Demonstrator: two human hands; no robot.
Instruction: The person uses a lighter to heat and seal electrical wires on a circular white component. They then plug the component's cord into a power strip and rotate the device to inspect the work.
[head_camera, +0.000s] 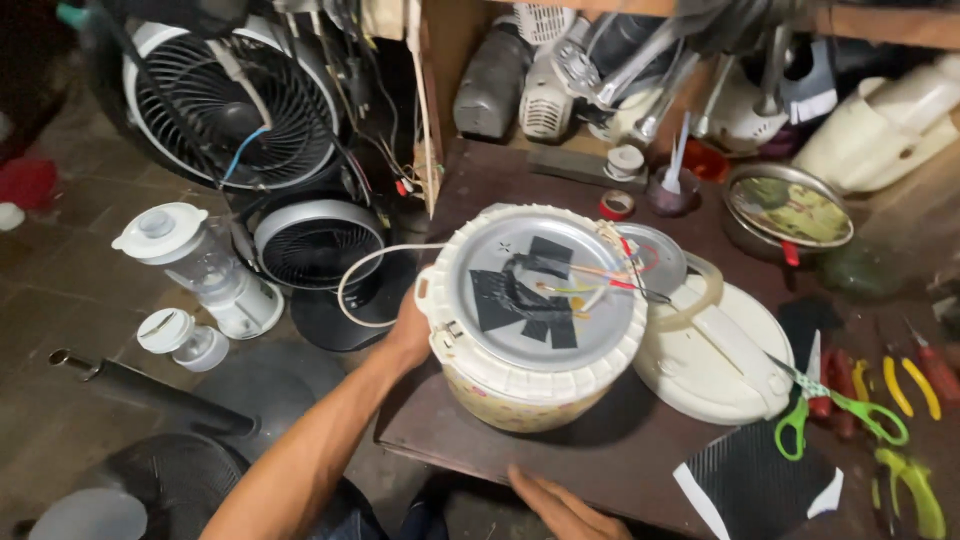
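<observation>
At the near edge of the dark table (620, 455) the right hand (560, 505) lies flat, fingers loosely spread, holding nothing. Just beyond it an upturned rice cooker (535, 320) stands near the table's front left corner, its metal base plate (545, 290) facing up with black tape and coloured wires (600, 280) across it. The left hand (410, 335) grips the cooker's left side, the fingers hidden behind the rim, so how wide they are cannot be told. A white cord (355, 290) loops out from the cooker past the table's left edge.

Touching the cooker on its right lies a white lid (720, 355). Near the table's front right corner sits a black sheet (755, 480) with white corners, and just past it green-handled scissors (840, 410), then red and yellow hand tools (900, 380) along the right edge.

Further back, a roll of red tape (617, 205), a small white jar (627, 160) and a metal pan (787, 212) sit toward the far edge. Against the far side, grey and white appliance parts (520, 80) are stacked.

On the floor left of the table stand a blender jug (200, 265), a smaller jar (185, 338) and a black pipe (140, 390); beyond them, two round fans (235, 110), one above the other.
</observation>
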